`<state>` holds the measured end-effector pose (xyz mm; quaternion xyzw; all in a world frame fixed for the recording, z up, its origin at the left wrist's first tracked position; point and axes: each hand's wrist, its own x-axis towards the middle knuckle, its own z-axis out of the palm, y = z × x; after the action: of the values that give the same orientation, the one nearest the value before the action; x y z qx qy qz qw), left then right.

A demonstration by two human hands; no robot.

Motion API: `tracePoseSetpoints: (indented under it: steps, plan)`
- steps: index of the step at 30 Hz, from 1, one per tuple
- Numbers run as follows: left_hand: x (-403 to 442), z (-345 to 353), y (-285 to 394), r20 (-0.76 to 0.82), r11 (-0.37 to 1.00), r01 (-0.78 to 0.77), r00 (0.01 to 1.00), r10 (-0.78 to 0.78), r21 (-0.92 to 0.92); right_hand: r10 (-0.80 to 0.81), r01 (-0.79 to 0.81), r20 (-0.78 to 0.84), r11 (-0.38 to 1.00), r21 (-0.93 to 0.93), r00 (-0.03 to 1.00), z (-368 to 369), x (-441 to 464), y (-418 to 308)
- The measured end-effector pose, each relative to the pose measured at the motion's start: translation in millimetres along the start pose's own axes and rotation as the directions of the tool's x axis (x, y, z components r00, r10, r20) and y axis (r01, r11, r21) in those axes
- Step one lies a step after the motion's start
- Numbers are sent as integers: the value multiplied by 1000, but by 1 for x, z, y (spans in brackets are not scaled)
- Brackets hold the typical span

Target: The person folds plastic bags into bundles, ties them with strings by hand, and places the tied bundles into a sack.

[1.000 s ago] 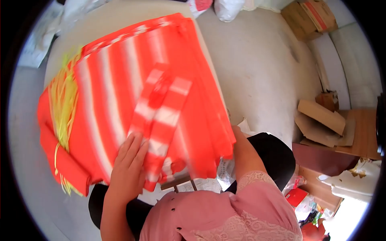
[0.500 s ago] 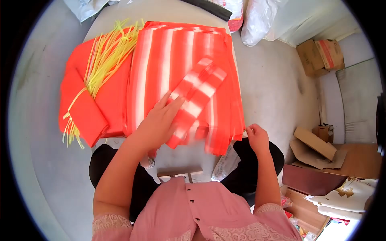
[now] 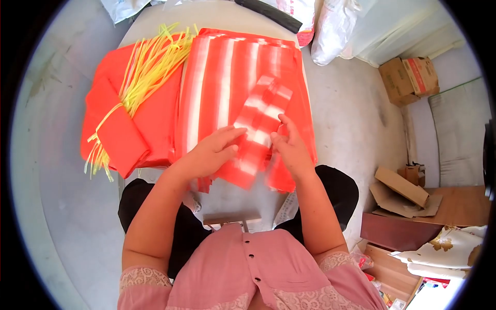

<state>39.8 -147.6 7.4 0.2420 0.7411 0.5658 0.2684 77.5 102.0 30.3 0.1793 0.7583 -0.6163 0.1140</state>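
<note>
A folded red-and-white striped sheet [image 3: 264, 111], thin and plastic-looking, lies at a slant over a stack of similar striped sheets [image 3: 226, 77]. My left hand [image 3: 209, 152] rests against its left edge, fingers stretched out and thumb a little apart. At the opposite edge, the finger and thumb of my right hand [image 3: 294, 150] close on the folded sheet. To the left is a pile of plain red sheets [image 3: 155, 132], with a bundle of yellow ties [image 3: 150, 72] across it. On that pile a rolled red piece [image 3: 121, 139] is bound with a yellow tie.
The stacks sit on a pale tabletop [image 3: 155, 20] above my knees. A black roll [image 3: 268, 14] and a white plastic bag [image 3: 333, 31] are at the far side. Cardboard boxes [image 3: 408, 77] stand on the right, with an opened carton [image 3: 400, 194] on a wooden cabinet [image 3: 465, 209].
My right hand has come up from beside the table's near edge to the right side of the folded sheet. My left hand stays at the sheet's left side. The view has shifted slightly.
</note>
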Motion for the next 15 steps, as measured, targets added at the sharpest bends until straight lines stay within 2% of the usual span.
tracePoseSetpoints:
  steps: [3, 6, 9, 12, 15]
  plan:
    - [-3, 0, 1, 15, 998, -7, 1000, 6, 56, -168, 170, -55, 985, 22, 984, 7, 8, 16]
    - [-4, 1, 6, 19, 996, -2, 1000, 1, 88, -158, 158, 3, 987, -35, 987, 1, 6, 10]
    - [-4, 2, 3, 16, 996, -45, 999, 44, 80, -313, 300, -26, 928, -222, 949, 10, 11, 15]
    - [-5, -1, 8, 44, 997, -47, 998, 44, 69, -414, 338, -129, 857, -388, 901, 30, 7, 9]
    - [-5, -2, 8, 58, 998, -17, 998, 14, 56, -375, 306, -166, 891, -335, 912, 38, 14, 7]
